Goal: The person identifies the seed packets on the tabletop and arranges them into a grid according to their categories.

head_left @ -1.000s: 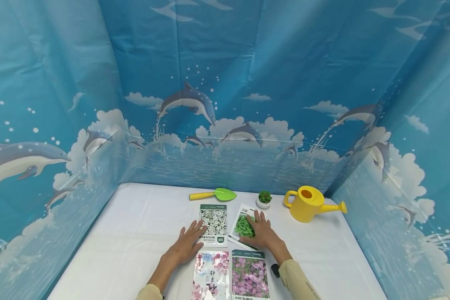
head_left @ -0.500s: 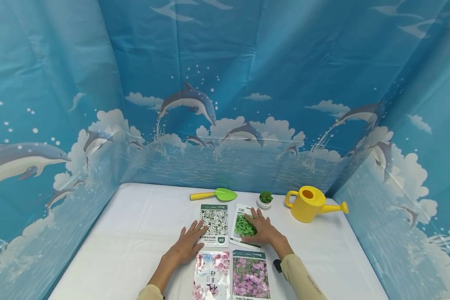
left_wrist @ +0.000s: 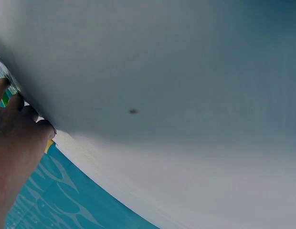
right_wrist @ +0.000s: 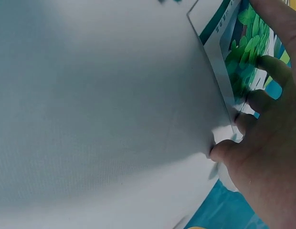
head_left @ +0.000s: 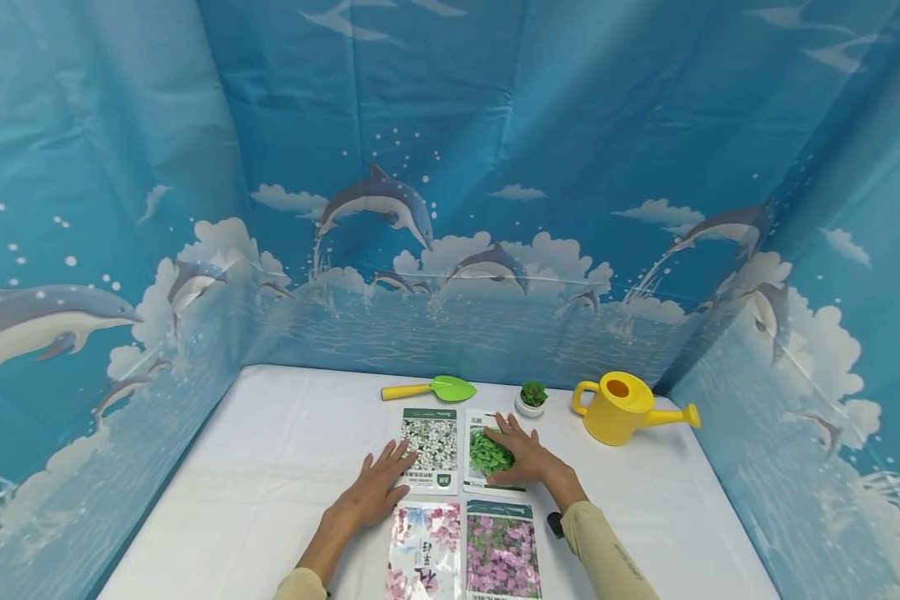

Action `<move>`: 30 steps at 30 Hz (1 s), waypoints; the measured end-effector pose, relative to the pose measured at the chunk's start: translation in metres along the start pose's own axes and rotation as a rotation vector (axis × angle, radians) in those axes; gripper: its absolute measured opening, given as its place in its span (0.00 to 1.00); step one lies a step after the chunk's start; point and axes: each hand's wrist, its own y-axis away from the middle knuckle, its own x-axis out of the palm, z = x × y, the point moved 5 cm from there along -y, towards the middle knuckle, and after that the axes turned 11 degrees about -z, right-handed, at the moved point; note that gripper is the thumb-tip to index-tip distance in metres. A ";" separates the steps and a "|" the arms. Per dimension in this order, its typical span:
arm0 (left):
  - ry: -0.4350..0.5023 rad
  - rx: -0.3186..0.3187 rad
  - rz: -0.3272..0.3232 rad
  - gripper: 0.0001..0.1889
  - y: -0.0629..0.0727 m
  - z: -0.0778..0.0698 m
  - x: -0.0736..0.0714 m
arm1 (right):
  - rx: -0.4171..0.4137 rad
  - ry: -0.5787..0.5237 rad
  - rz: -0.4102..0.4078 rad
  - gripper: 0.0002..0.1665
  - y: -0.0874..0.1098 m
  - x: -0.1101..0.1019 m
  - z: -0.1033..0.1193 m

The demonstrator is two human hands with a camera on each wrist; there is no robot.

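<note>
Four flat seed packets would be a count, so I name each: the white-flower seed packet (head_left: 429,446) lies back left, with my left hand (head_left: 371,492) resting spread at its left edge. Beside it is the green-leaf seed packet (head_left: 487,454), partly covered by my right hand (head_left: 528,462), whose fingers lie spread over its right side. Nearer me are the pink-blossom packet (head_left: 423,550) and the purple-flower packet (head_left: 502,554), side by side. In the right wrist view, the fingertips touch the green-leaf packet.
Behind the packets lies a toy trowel (head_left: 429,390) with a yellow handle and green blade. A small potted succulent (head_left: 531,400) and a yellow watering can (head_left: 618,410) stand at the back right of the white table (head_left: 232,483). A dolphin-print curtain (head_left: 450,333) surrounds the table.
Under my right hand the green-leaf packet has turned from tilted to nearly straight, beside the white-flower packet. My left hand has stayed in place.
</note>
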 end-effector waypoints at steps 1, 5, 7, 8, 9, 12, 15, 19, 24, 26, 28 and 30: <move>-0.006 -0.004 0.002 0.32 0.000 0.000 -0.001 | -0.003 -0.003 0.003 0.57 0.000 0.000 0.000; -0.025 -0.006 0.005 0.31 0.001 -0.004 -0.002 | -0.014 -0.017 0.009 0.57 -0.001 0.000 0.000; -0.031 -0.010 0.007 0.31 0.000 -0.004 -0.002 | -0.017 -0.025 0.009 0.57 -0.002 0.000 0.000; -0.033 -0.011 0.007 0.31 0.000 -0.003 -0.002 | -0.020 -0.028 0.007 0.57 -0.003 0.000 0.000; -0.028 -0.009 0.004 0.31 0.000 -0.003 -0.002 | -0.024 -0.028 0.006 0.58 -0.003 0.000 0.000; 0.001 0.007 -0.013 0.31 -0.001 0.001 0.000 | -0.035 -0.039 -0.001 0.58 -0.005 -0.001 0.000; 0.033 0.016 -0.028 0.31 -0.001 0.003 0.002 | -0.042 -0.053 -0.009 0.58 -0.006 -0.001 -0.001; 0.037 0.012 -0.033 0.32 0.000 0.003 0.002 | -0.050 -0.074 -0.018 0.58 -0.005 0.000 -0.002; -0.001 -0.004 -0.018 0.31 0.001 -0.004 0.001 | -0.043 -0.088 -0.024 0.59 -0.005 0.002 -0.004; -0.009 -0.011 -0.019 0.32 0.001 -0.004 0.001 | -0.036 -0.099 -0.032 0.61 -0.005 0.002 -0.004; -0.013 -0.021 -0.026 0.32 0.001 -0.001 0.004 | -0.032 -0.110 -0.042 0.63 -0.005 0.002 -0.004; -0.004 -0.023 -0.038 0.32 0.001 0.001 0.005 | -0.033 -0.117 -0.052 0.64 -0.005 0.003 -0.004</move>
